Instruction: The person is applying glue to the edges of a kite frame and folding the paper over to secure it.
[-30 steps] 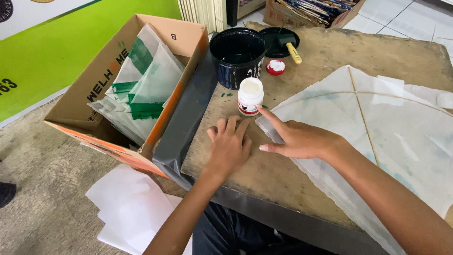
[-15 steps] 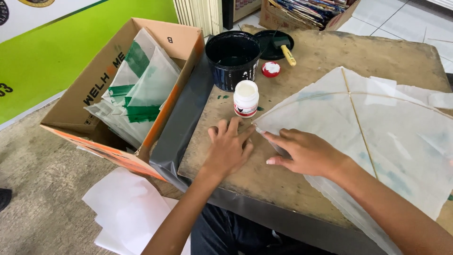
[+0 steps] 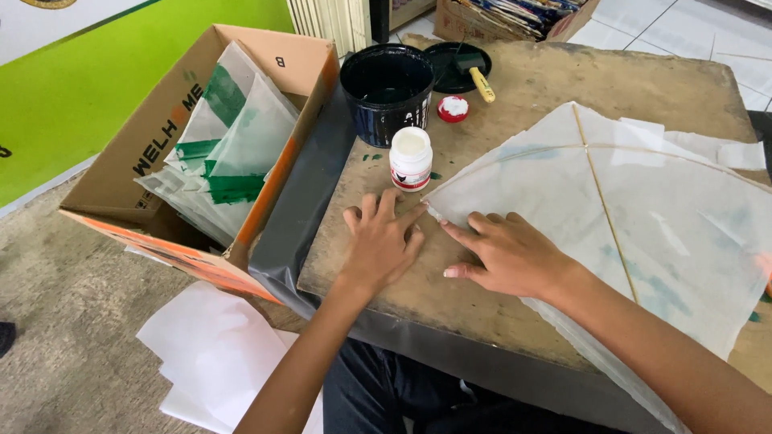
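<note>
A white paper kite [image 3: 643, 209] with thin bamboo spars lies flat on a worn wooden table [image 3: 563, 88]. My right hand [image 3: 507, 253] presses flat on the kite's left corner, fingers spread. My left hand [image 3: 382, 241] lies flat on the bare table beside that corner, its fingertips touching the kite's tip. A small white glue bottle [image 3: 411, 158] without its cap stands just beyond my left hand. Its red cap [image 3: 453, 108] lies further back.
A black pot [image 3: 388, 90] with dark liquid stands at the table's far left, its lid [image 3: 458, 66] with a brush handle beside it. A cardboard box [image 3: 209, 145] holding several green-marked kites sits left of the table. White paper sheets [image 3: 217, 354] lie on the floor.
Both hands have slid a little toward the kite's left tip and now press flat there. The view has shifted slightly.
</note>
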